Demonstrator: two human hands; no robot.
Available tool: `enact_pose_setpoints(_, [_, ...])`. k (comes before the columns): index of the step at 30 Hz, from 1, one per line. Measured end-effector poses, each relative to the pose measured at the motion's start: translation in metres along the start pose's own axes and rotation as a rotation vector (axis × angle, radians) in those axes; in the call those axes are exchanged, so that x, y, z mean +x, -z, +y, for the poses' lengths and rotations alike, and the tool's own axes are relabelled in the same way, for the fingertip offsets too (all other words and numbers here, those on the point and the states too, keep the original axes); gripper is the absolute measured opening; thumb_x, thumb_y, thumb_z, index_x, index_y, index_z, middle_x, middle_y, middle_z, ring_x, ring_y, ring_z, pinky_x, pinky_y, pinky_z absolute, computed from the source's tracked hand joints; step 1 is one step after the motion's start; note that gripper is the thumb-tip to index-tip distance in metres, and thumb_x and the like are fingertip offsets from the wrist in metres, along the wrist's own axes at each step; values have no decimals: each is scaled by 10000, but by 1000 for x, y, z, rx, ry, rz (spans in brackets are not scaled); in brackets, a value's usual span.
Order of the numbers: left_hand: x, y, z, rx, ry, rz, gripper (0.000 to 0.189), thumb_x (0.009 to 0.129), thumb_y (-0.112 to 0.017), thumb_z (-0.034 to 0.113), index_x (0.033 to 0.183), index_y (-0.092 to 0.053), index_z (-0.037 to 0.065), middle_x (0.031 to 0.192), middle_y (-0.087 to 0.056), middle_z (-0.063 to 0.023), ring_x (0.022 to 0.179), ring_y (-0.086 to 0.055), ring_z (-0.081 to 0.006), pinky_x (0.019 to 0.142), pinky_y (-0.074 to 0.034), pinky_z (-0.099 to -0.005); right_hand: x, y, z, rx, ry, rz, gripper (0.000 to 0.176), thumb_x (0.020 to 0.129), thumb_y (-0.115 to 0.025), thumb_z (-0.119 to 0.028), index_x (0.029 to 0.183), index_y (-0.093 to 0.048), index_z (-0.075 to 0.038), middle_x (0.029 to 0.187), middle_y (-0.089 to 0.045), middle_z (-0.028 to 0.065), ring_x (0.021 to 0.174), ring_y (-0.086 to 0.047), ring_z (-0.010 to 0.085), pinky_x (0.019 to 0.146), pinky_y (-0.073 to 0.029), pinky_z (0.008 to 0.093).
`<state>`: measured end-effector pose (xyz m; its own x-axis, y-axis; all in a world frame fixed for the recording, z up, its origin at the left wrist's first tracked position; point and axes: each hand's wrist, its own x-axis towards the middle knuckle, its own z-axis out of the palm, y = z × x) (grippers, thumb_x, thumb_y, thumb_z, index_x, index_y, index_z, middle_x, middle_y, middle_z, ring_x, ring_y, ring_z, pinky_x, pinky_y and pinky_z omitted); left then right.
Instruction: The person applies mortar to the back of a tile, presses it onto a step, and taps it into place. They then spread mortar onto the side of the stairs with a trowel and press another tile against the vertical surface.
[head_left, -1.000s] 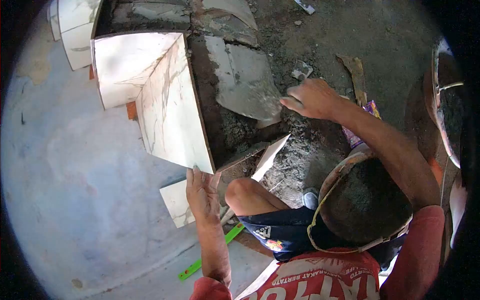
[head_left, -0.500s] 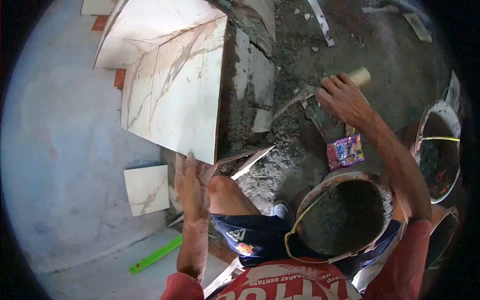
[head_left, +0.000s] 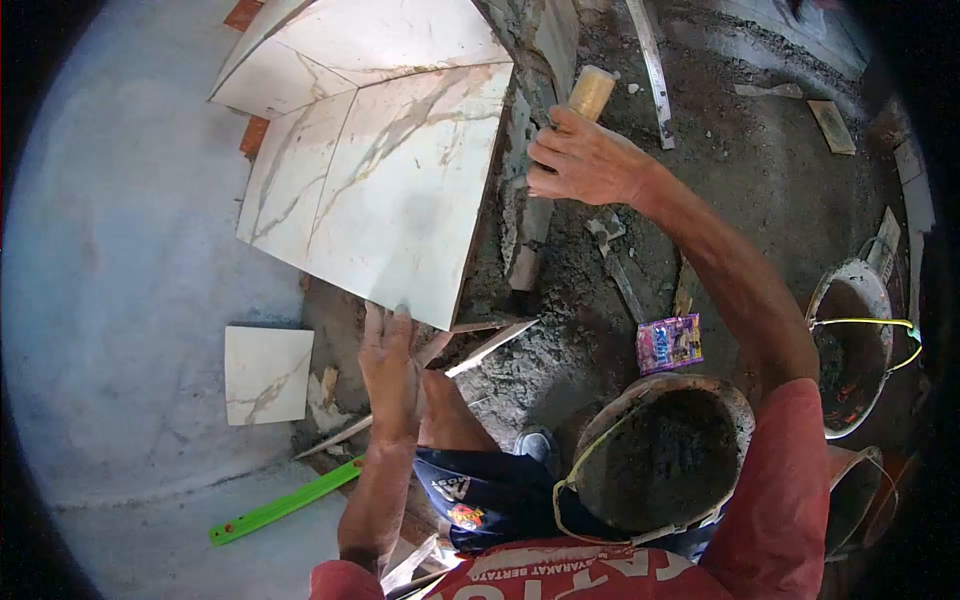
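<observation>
My left hand (head_left: 390, 365) is at the lower edge of a large white marble-patterned tile (head_left: 415, 190), with a fingertip over its face and other fingers partly hidden at the edge. My right hand (head_left: 590, 158) is wrapped round the thick wooden handle of a trowel (head_left: 592, 92), beside the tile's right edge. The handle's butt points up and away; the blade is hidden from view. Behind the tile runs a mortar-covered edge (head_left: 535, 230). More marbled tiles (head_left: 390, 35) form a corner above the large one.
A bucket of dark mortar (head_left: 660, 455) stands near my lap, with another bucket (head_left: 850, 350) farther right. A purple packet (head_left: 670, 342) and a metal strip (head_left: 625, 285) lie on the dirty floor. At left are a loose square tile (head_left: 268, 375) and a green level (head_left: 285, 500).
My right hand has moved up and left with the trowel, and its handle has turned upward. My left hand stays at the tile's lower edge. The whole view has shifted slightly.
</observation>
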<state>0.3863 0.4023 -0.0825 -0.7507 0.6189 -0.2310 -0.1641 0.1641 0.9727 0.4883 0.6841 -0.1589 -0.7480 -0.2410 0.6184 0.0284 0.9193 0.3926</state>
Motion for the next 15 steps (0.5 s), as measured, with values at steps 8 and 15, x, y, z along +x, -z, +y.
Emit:
enact_pose_setpoints(8, [1,-1,-2,-11,-6,-2,436,915,-403,126,1316,-259,33,1176,-462,-99,984,-537,-168,718,-535,-290,5,12,-16,2,-14,57,296,765,-606,-336,647,-427,-132,663,-430,-5,680,-466,141,705,-404,344])
enact_pose_setpoints(15, [-2,-5,0,15,-27,-8,426,914,-407,141,1302,-267,32,1146,-475,-110,970,-545,-180,725,-532,-302,9,10,-27,-41,-74,-5,256,780,-579,-356,676,-484,-142,643,-476,-13,667,-498,142,688,-402,318])
